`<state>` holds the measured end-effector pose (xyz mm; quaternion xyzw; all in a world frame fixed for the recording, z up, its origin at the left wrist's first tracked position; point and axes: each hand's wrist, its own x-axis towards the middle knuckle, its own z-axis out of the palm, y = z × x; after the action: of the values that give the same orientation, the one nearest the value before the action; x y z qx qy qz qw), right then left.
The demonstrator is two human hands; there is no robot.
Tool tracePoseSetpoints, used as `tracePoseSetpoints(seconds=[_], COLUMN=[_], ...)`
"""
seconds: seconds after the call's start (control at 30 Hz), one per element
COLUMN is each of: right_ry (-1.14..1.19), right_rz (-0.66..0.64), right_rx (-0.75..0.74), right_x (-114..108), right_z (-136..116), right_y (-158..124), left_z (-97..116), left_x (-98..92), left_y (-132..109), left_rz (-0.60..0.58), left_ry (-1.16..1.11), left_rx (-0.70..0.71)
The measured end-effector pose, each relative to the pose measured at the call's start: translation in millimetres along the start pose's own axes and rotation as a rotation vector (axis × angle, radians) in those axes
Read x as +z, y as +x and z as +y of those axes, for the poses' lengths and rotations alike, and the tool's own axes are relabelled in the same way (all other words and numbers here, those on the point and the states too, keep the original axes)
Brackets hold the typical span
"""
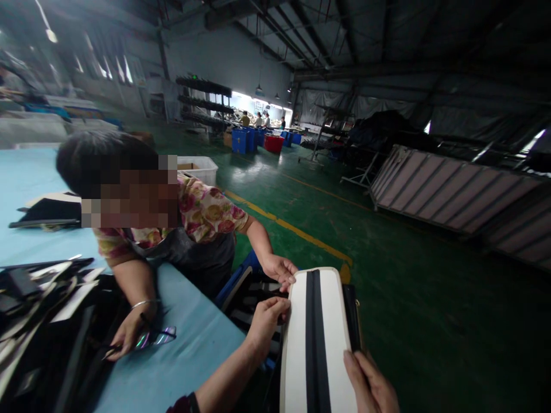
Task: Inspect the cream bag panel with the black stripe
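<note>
A long white panel with rounded corners and a black lengthwise stripe (297,344) is held up in front of me. My left hand (264,324) is closed, its fingertips pinched at the panel's left edge. Lower down on the opposite side, my right hand (372,381) grips the right edge, thumb on the front. A co-worker's hand (280,271) touches the upper left edge, just above my left fingers. Behind the panel are dark pieces, partly hidden. The co-worker's other hand (127,335) holds a pair of eyeglasses (155,337) over the table.
A light-blue covered table (198,338) lies to the left, bearing a pile of black and white pieces (47,321). The co-worker leans over its corner. A blue bin (235,281) stands beside it. Green floor (413,298) stretches right towards a slatted pink-panelled cart (447,189).
</note>
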<state>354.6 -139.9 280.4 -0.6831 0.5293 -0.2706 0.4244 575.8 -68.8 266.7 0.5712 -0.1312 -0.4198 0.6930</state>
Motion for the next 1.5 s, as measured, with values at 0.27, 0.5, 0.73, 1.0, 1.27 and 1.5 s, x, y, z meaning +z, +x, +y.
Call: tracePoseSetpoints(seconds=[0.27,0.5,0.73,1.0,1.27,1.5], right_ry=[0.086,0.05,0.126,0.067,0.053,0.016], right_rz=[0.059,-0.11,0.023,-0.07,-0.047,0.062], right_rx=[-0.02,-0.028,-0.024,-0.009,0.036,0.021], right_x=[12.0,5.9,9.1,3.5,7.7,11.2], right_z=[-12.3,0.3,-10.4,-7.3,4.0,4.9], right_y=[-8.2,3.9,4.7,9.1,3.5,-3.6], left_z=[-20.1,-31.5,-46.0,-17.1,-15.9,-12.8], left_x=[-4.3,-5.0,-6.3,2.6,0.7,3.0], left_y=[-31.2,-54.1,-48.6,-21.5,-9.1,-12.7], left_rz=[0.004,0.042,0.031,0.043,-0.034,-0.059], left_ry=[0.042,-0.037,-0.086,-0.002,0.005,0.076], left_rx=[-0.087,-0.173,-0.175,-0.008,0.045,0.046])
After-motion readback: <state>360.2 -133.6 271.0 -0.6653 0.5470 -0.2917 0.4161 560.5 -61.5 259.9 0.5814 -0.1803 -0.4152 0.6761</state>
